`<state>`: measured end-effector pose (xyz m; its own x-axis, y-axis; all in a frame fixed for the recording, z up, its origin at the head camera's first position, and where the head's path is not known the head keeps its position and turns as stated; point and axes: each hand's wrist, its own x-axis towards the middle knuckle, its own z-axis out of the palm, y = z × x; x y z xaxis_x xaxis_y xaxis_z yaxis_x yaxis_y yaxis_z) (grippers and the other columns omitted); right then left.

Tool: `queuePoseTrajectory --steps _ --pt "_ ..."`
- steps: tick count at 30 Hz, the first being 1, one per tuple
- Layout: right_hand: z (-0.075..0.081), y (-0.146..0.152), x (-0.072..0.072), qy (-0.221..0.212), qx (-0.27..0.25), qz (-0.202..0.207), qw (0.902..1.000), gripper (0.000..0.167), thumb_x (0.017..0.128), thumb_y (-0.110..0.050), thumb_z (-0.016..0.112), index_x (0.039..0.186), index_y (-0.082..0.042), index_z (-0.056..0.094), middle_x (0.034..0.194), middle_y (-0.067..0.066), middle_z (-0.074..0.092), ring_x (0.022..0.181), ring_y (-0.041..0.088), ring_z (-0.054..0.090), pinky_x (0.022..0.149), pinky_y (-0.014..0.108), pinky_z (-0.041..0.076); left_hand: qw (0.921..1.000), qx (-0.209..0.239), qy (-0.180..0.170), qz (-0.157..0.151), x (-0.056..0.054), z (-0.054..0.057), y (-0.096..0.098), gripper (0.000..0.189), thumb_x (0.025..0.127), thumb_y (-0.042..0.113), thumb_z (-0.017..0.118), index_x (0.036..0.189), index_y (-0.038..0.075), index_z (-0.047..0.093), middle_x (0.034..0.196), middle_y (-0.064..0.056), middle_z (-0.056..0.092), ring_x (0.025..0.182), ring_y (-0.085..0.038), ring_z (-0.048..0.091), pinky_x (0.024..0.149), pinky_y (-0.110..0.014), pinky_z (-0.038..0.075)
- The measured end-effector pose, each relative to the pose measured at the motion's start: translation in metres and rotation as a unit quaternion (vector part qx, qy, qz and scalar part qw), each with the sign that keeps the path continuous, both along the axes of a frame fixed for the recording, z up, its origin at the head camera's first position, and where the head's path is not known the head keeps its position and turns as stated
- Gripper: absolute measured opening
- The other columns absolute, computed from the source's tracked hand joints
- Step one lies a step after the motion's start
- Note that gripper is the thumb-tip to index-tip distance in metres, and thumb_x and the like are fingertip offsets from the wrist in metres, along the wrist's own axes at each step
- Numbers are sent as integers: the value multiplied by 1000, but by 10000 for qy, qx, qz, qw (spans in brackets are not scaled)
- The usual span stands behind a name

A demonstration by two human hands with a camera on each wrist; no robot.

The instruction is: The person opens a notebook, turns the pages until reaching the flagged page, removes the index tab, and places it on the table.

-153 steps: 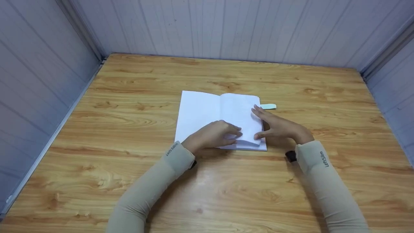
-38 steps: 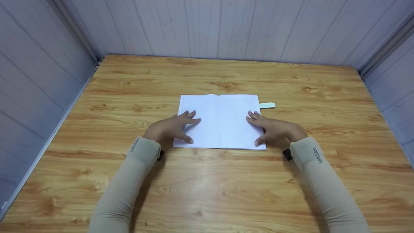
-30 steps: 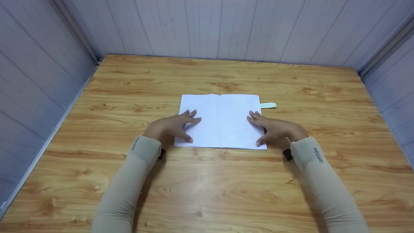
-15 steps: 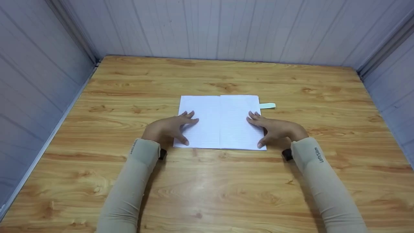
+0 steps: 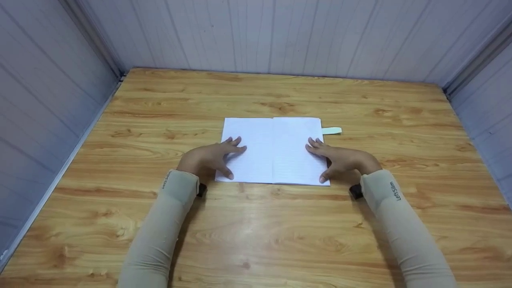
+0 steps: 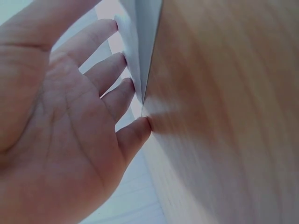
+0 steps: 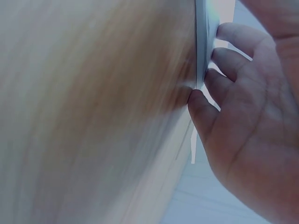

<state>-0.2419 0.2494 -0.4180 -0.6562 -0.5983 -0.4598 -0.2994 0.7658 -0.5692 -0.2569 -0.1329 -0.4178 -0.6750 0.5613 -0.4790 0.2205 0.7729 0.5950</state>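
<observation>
A notebook [image 5: 272,160] with faintly lined white pages lies flat and spread at its middle on the wooden table. My left hand [image 5: 212,157] rests with spread fingers on the left page near its outer edge. On the right page's outer edge, my right hand [image 5: 340,159] rests the same way, thumb near the lower corner. A pale green strip [image 5: 331,131] sticks out past the right edge. In the left wrist view, the fingertips [image 6: 122,59] touch the page and the little finger reaches the table. The right wrist view shows the right fingertips [image 7: 216,56] along the notebook's edge.
The wood-grain table [image 5: 256,236] extends around the notebook on every side. Pale panelled walls [image 5: 256,36] stand behind it and at left and right. Beige sleeves [image 5: 160,224] cover both forearms, with a dark band [image 5: 356,191] at each wrist.
Earlier my left hand worked over the right page; it then moved to the left page. The pages, raised near the fold before, now lie flatter. Over the last half second, hardly anything moves.
</observation>
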Motion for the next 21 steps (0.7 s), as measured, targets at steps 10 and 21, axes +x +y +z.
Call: queuePoseTrajectory --steps 10,21 --pt "1 -2 2 -35 29 -36 10000 107 77 -31 77 155 -16 6 161 2 -16 148 27 -17 119 53 1 10000 60 -20 -64 0 0 0 94 77 15 79 152 25 24 162 8 -8 148 -18 -16 121 -46 -3" --pt "1 0 2 -8 -214 -14 9998 105 77 -29 76 155 -12 8 162 6 -13 148 29 -15 119 53 3 9996 100 61 -264 -1 1 -1 93 77 16 78 152 21 24 162 2 -7 149 -22 -15 121 -49 -3"
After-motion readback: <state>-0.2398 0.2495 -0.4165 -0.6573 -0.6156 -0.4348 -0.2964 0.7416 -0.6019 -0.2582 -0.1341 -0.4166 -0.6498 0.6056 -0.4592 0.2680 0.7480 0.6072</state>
